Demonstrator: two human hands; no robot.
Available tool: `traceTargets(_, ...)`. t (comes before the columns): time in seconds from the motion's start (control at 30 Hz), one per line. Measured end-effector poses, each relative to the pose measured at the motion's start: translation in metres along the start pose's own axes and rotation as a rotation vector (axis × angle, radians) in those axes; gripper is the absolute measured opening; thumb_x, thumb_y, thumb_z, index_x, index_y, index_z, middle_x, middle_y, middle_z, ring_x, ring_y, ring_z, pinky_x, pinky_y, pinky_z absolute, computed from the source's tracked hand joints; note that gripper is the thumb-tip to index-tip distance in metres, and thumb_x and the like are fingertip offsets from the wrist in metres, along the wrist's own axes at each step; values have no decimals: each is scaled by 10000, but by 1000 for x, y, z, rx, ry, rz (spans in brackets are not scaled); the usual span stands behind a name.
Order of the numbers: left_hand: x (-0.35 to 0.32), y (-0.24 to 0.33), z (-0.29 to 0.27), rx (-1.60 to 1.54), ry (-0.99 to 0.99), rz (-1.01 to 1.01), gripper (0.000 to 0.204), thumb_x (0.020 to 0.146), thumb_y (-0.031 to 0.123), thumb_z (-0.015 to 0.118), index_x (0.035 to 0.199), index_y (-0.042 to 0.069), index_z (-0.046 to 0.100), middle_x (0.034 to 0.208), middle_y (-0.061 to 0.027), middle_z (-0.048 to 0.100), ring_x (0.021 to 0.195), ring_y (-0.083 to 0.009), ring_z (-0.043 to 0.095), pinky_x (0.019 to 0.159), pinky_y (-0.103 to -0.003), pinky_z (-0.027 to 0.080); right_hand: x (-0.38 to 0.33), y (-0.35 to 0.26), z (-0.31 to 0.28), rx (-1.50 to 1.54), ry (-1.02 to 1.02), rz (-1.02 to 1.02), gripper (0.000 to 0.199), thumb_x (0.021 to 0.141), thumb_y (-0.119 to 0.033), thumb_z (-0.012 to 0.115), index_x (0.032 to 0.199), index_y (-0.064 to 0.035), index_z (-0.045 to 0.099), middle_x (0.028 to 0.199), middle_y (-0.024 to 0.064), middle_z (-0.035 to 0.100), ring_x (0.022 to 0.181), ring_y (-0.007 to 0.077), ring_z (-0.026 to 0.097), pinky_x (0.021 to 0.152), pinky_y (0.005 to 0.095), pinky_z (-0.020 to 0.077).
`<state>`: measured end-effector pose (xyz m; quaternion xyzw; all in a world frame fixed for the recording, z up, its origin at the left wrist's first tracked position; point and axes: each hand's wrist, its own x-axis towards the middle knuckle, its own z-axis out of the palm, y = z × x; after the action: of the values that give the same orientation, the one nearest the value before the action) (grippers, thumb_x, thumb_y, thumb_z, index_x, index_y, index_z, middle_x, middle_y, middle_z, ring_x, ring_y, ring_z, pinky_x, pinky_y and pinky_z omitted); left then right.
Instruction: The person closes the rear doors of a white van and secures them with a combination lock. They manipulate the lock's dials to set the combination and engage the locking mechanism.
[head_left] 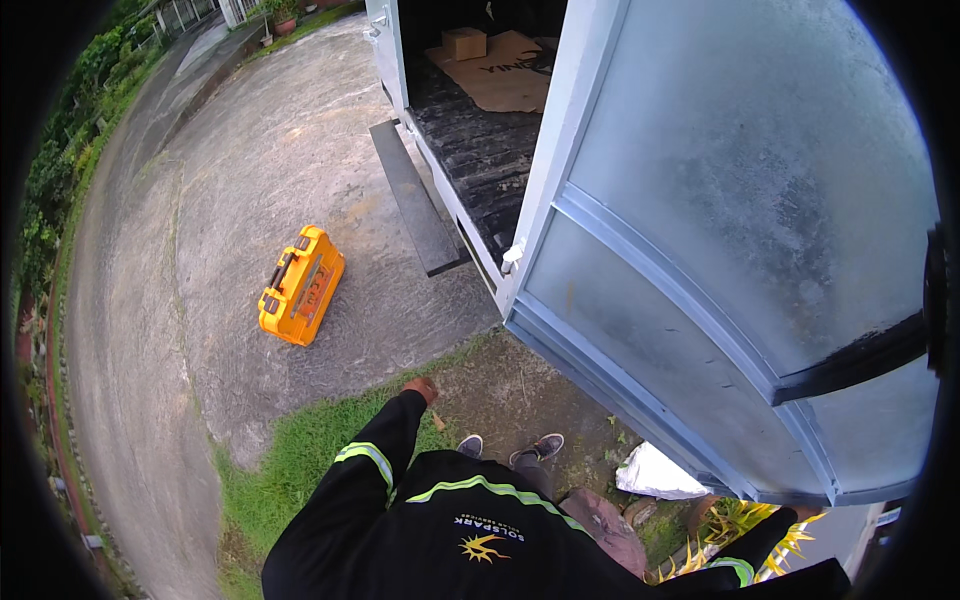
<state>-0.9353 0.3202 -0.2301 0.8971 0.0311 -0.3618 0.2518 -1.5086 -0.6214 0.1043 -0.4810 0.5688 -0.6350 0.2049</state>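
My left hand hangs at the end of a black sleeve, over the border between grass and bare soil. It touches nothing that I can see, and its fingers are too foreshortened to read. My right hand is at the lower edge of a large grey metal door panel, far to the right. The panel hides its fingers, so its grip cannot be made out. A yellow hard tool case with a dark handle stands on the concrete, ahead and left of my left hand, apart from it.
Beyond the door is a vehicle's dark cargo bed holding flattened cardboard and a small carton. A dark step juts out below. A white sack, rocks and yellow-green plants lie near my feet.
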Motion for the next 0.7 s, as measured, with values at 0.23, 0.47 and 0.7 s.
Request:
traceTargets(0.23,-46,-212,-18,506,-151,-281,449,886,453,682,1099,74,792,1026,-138,789,923,-328,765,856,-461,597,-79,-47,-152,-41,87,157,538,1034,-407,552,1395,-8,542,1370,223,624,1180,363,651,1017,503,530)
traceTargets(0.47,-59,-328,-22,199,-84,-353,409,843,437,715,986,66,813,959,-156,790,926,-293,770,852,-426,604,-201,-108,-270,22,143,125,566,1044,-422,516,1423,-2,542,1420,217,592,1234,358,626,1042,494,522)
traceTargets(0.7,-50,-301,-42,485,-68,-13,405,857,419,690,1024,68,803,1033,-195,775,936,-332,764,822,-450,611,-323,-168,-384,219,161,88,596,1054,-436,480,1451,4,541,1469,210,561,1288,354,602,1066,486,514)
